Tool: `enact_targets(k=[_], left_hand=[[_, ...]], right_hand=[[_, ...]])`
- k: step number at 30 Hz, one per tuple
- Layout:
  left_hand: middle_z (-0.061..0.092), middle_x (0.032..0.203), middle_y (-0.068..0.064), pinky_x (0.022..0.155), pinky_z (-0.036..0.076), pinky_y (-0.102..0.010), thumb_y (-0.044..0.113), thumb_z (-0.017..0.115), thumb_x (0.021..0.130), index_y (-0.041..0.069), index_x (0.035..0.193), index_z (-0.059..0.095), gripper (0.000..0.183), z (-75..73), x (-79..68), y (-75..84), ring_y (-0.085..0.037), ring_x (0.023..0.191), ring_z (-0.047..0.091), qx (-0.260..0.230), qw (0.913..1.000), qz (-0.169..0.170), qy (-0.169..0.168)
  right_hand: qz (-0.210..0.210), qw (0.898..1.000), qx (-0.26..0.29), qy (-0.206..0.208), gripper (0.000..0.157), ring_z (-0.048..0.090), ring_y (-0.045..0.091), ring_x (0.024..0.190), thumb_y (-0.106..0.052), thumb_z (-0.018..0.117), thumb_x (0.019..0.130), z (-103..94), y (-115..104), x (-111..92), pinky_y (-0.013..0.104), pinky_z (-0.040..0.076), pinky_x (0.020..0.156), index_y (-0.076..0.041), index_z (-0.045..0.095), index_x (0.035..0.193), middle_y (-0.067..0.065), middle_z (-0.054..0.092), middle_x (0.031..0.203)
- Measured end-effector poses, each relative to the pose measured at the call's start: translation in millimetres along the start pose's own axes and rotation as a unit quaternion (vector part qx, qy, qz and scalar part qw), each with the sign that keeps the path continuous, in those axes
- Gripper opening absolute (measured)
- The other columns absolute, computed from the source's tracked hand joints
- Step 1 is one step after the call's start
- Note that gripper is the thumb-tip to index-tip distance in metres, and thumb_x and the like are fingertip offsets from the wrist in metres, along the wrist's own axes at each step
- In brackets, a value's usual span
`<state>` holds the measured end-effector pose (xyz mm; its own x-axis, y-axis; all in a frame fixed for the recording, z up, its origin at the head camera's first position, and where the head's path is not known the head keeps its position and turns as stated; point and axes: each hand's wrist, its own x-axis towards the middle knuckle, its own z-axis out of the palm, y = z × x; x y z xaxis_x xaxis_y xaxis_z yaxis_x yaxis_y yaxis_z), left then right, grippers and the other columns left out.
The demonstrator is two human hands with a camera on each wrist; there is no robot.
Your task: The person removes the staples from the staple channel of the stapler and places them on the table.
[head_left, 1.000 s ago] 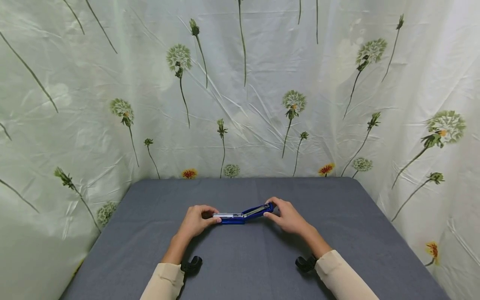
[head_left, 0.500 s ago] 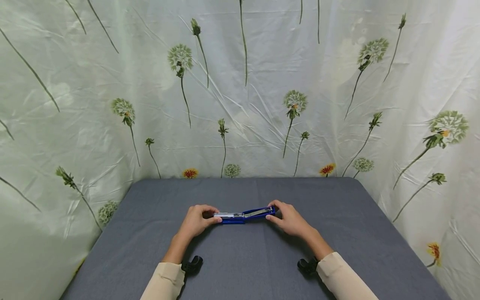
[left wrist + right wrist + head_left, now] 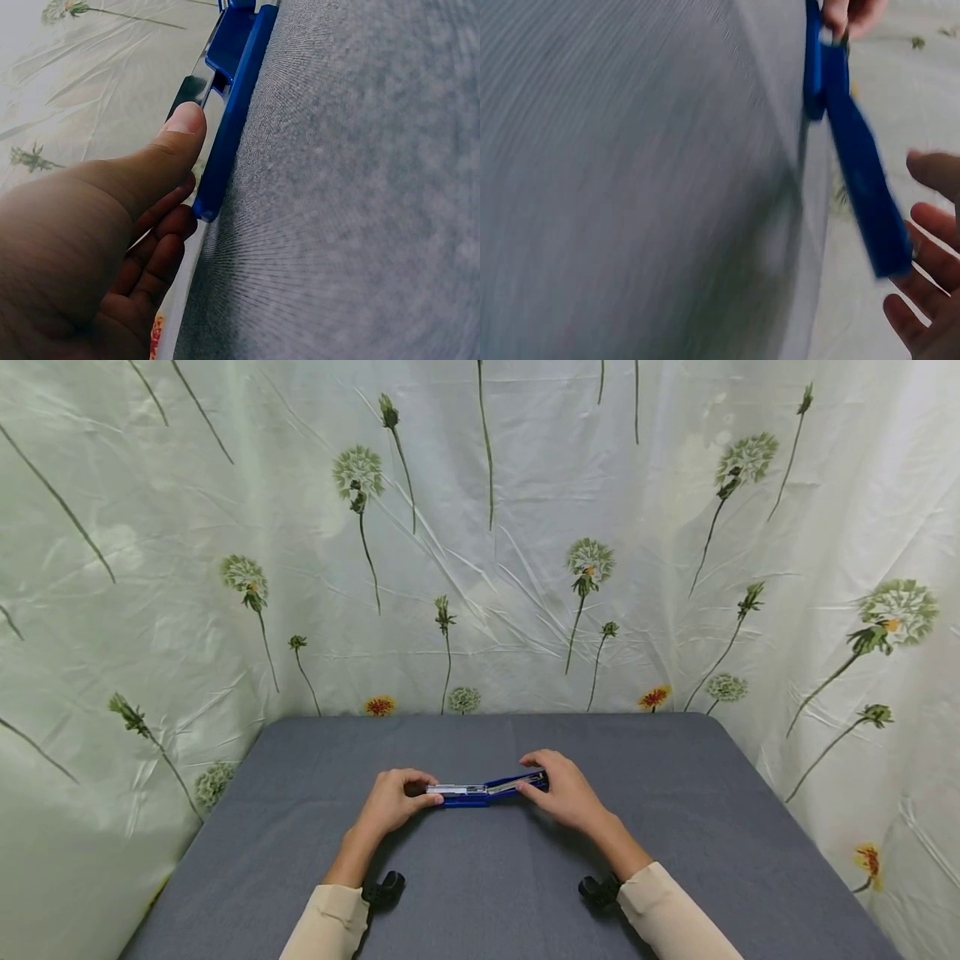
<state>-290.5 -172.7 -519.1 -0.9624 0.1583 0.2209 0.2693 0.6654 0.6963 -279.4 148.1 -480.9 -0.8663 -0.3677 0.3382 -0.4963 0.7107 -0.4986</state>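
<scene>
A blue stapler (image 3: 467, 803), swung wide with its metal staple channel facing up, lies across the middle of the head view. My left hand (image 3: 392, 800) grips its left end. In the left wrist view, the thumb (image 3: 182, 126) presses on the metal channel above the blue base (image 3: 238, 112). Its top cover (image 3: 866, 187) slants out to the right. My right hand (image 3: 568, 789) hovers around that cover's end, thumb and fingers spread. In the right wrist view the thumb stands apart from the cover, while the fingers are behind its tip; whether they touch it, I cannot tell.
A grey cloth (image 3: 480, 885) covers the table. Behind it hangs a pale curtain (image 3: 510, 610) printed with dandelions. Black wrist straps (image 3: 384, 891) sit on both wrists, by the cream sleeves (image 3: 327, 920).
The stapler's cover has tipped lower to the right. My right hand has loosened from its end, with the fingers lifting and shifting left. My left hand has stayed in place.
</scene>
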Motion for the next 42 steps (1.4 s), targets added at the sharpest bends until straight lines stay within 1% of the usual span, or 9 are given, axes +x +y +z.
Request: enact_targets(k=[2,4,8,12,19,26,34,39,42], left_hand=[[0.074,0.085,0.009,0.071,0.051,-0.028,0.031,0.09,0.079,0.023,0.093,0.081,0.018,-0.5,0.1,0.1,-0.004,0.075,0.061,-0.001,1.0,-0.002,0.002],[0.074,0.085,0.008,0.071,0.051,-0.028,0.031,0.09,0.079,0.023,0.093,0.081,0.018,-1.0,0.3,0.6,-0.004,0.074,0.061,0.0,1.0,-0.002,0.004],[0.074,0.085,0.008,0.071,0.051,-0.028,0.029,0.091,0.078,0.023,0.092,0.081,0.018,-2.0,0.0,1.9,-0.004,0.074,0.062,-0.001,1.0,-0.002,0.004],[0.076,0.087,0.008,0.072,0.053,-0.028,0.029,0.09,0.079,0.023,0.093,0.081,0.018,-1.7,-0.5,2.1,-0.003,0.076,0.065,-0.003,1.0,0.004,-0.001],[0.076,0.088,0.008,0.073,0.055,-0.029,0.03,0.09,0.08,0.023,0.093,0.081,0.017,-0.3,0.0,0.7,-0.003,0.077,0.066,0.003,0.9999,0.009,0.002],[0.076,0.089,0.007,0.074,0.055,-0.03,0.029,0.09,0.079,0.023,0.093,0.081,0.017,-0.9,0.3,1.7,-0.003,0.077,0.066,0.005,1.0,0.004,0.0],[0.076,0.09,0.007,0.073,0.055,-0.031,0.029,0.088,0.081,0.021,0.095,0.081,0.018,-1.5,-0.6,2.4,-0.003,0.078,0.066,0.0,1.0,-0.001,-0.003],[0.076,0.09,0.007,0.073,0.054,-0.031,0.029,0.089,0.08,0.021,0.094,0.081,0.018,-0.7,-0.1,1.6,-0.003,0.078,0.065,0.005,1.0,0.0,-0.001],[0.076,0.089,0.007,0.072,0.053,-0.03,0.029,0.089,0.08,0.021,0.094,0.081,0.018,-0.5,0.3,1.1,-0.003,0.077,0.064,0.007,1.0,0.001,0.0]], right_hand=[[-0.008,1.0,-0.001,0.014,0.031,0.065,0.028,0.116,-0.025,0.076,0.095,5.7,-11,5,0.051,0.05,0.1,-0.008,0.072,0.12,0.005,0.071,0.119],[-0.019,1.0,-0.007,0.016,0.026,0.065,0.027,0.115,-0.023,0.076,0.096,13.0,-21,11,0.051,0.05,0.1,-0.009,0.073,0.117,0.004,0.071,0.117],[-0.038,0.999,-0.02,-0.002,0.022,0.066,0.027,0.112,-0.023,0.074,0.097,27.9,-36,18,0.05,0.051,0.098,-0.01,0.075,0.114,0.004,0.071,0.115],[-0.032,0.999,-0.02,-0.018,0.021,0.066,0.026,0.112,-0.024,0.073,0.098,39.0,-45,21,0.047,0.053,0.096,-0.011,0.075,0.114,0.004,0.071,0.115],[-0.021,0.999,-0.016,-0.032,0.017,0.068,0.021,0.106,-0.025,0.073,0.098,53.4,-51,25,0.042,0.055,0.09,-0.014,0.076,0.112,0.001,0.072,0.112],[-0.047,0.996,-0.07,-0.019,0.007,0.067,0.019,0.099,-0.025,0.076,0.095,62.3,-53,25,0.04,0.053,0.089,-0.018,0.077,0.097,-0.001,0.073,0.104],[-0.065,0.992,-0.103,0.006,0.008,0.065,0.02,0.095,-0.024,0.079,0.093,67.2,-57,26,0.04,0.052,0.089,-0.016,0.078,0.092,0.0,0.072,0.1],[-0.05,0.993,-0.102,0.022,0.008,0.064,0.02,0.095,-0.023,0.079,0.092,72.3,-58,25,0.04,0.05,0.087,-0.015,0.079,0.092,-0.001,0.072,0.1],[-0.028,0.996,-0.081,0.025,0.007,0.064,0.021,0.097,-0.023,0.079,0.092,75.1,-59,24,0.041,0.049,0.088,-0.016,0.079,0.093,-0.001,0.073,0.101]])
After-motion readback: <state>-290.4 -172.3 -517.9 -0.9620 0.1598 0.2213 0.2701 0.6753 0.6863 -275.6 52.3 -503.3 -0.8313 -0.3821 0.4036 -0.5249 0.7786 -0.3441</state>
